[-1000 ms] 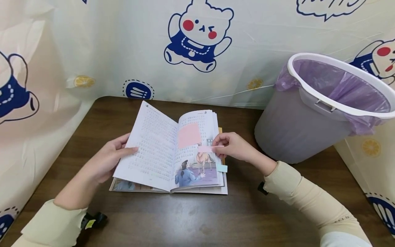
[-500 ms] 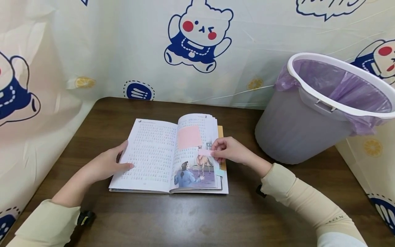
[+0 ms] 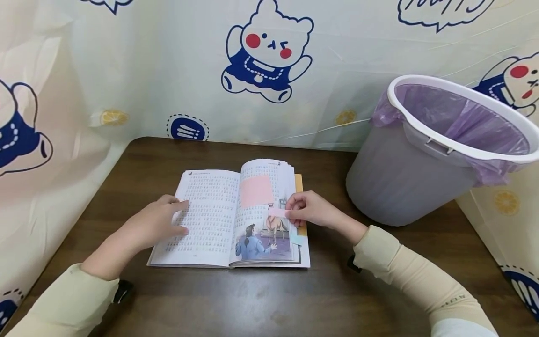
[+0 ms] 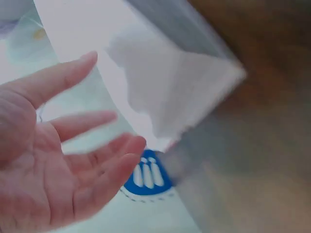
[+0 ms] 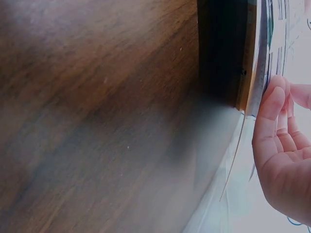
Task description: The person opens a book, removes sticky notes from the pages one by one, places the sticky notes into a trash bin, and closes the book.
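Observation:
An open book [image 3: 206, 220] with printed text lies on the brown table. On its right page are a square pink sticky note [image 3: 257, 191] and a picture of a horse and a person in blue. My right hand [image 3: 313, 209] pinches a narrow pink paper strip [image 3: 277, 212] between thumb and fingers over the picture, at the page's outer edge. Over the left page my left hand [image 3: 156, 224] has its fingers spread and holds nothing. The left wrist view shows that hand [image 4: 73, 165] with the palm and loosely extended fingers beside the book's corner.
A pale blue tab [image 3: 297, 240] and an orange strip [image 3: 299, 183] stick out at the book's right edge. A grey waste bin [image 3: 404, 178] with a purple bag stands at the back right. A printed curtain [image 3: 168, 70] hangs behind the table [image 3: 219, 304].
The left page, raised one second ago, has come down flat. My left hand has let go of its edge and moved inward over it. The right hand keeps pinching the strip, slightly lower.

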Available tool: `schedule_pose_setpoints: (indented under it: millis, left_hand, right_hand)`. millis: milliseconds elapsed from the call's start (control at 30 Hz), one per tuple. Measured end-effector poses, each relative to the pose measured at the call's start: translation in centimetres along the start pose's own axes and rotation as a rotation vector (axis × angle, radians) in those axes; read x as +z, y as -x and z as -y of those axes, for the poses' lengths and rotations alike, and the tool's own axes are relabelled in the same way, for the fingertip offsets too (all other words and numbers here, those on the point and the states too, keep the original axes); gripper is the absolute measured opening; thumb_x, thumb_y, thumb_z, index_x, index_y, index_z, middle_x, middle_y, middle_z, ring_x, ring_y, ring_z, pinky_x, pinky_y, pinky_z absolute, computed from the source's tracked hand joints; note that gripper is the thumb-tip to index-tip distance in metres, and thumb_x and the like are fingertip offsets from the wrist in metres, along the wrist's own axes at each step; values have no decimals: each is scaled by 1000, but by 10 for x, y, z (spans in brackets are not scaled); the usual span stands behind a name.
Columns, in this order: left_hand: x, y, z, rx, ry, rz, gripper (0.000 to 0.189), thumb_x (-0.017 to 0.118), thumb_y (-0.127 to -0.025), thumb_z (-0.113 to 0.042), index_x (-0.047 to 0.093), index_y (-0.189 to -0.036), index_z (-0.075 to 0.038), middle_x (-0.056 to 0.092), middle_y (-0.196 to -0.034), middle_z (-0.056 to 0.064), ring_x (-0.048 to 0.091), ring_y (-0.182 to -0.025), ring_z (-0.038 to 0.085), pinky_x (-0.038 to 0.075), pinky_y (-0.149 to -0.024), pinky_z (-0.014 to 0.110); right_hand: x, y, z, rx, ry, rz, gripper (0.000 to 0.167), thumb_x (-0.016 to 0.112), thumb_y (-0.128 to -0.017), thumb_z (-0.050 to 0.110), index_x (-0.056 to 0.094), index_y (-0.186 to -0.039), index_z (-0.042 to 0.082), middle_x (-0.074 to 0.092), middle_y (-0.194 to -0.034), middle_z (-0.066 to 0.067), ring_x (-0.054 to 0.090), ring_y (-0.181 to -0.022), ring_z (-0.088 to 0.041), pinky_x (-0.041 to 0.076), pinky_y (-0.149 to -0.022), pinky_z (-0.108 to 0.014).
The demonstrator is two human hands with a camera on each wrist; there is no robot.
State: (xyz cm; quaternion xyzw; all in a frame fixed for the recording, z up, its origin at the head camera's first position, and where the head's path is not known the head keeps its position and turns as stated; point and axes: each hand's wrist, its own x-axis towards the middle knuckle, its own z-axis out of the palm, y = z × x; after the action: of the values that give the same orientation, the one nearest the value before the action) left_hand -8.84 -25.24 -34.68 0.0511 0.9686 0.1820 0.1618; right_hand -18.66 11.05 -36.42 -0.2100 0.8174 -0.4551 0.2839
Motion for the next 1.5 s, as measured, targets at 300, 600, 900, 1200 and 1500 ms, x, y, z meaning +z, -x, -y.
schedule_pose_setpoints:
  millis: [300,600,900,1200,1500]
  left_hand:
    - [22,-14,-47,271,79,-89,57,78,-93,-22,59,-143,-3,49,-148,28,50,-133,47,42,-106,60]
    - [40,-22,-63,333,186,-112,72,76,-93,-40,48,-154,-13,42,-156,20,46,-139,43,40,-108,60]
    - [35,-20,-56,323,142,24,86,81,-85,-52,45,-157,-21,31,-165,14,37,-145,43,39,-108,63]
    - [39,-21,-55,383,90,27,89,79,-85,-56,41,-159,-25,28,-166,13,40,-142,45,39,-108,64]
    - [44,-21,-57,394,37,-24,90,80,-85,-55,40,-159,-25,30,-166,13,43,-140,45,42,-103,66]
  right_hand:
    - [3,0,1,-15,-10,19,7,70,-96,2,65,-92,-1,64,-67,-5,59,-63,-15,51,-57,-25]
    - [1,-1,-3,-15,-11,19,6,71,-96,3,66,-93,-1,65,-72,-5,61,-65,-16,52,-59,-25]
    - [0,1,-11,-43,-22,48,8,70,-97,5,65,-96,-1,66,-74,-5,62,-67,-17,56,-64,-27]
    - [-4,5,-17,-61,50,31,9,71,-97,7,65,-96,0,65,-76,-5,63,-69,-18,59,-70,-38]
    - [-10,15,-11,-54,146,-76,10,74,-95,11,68,-92,3,65,-78,-4,63,-70,-18,57,-68,-36]
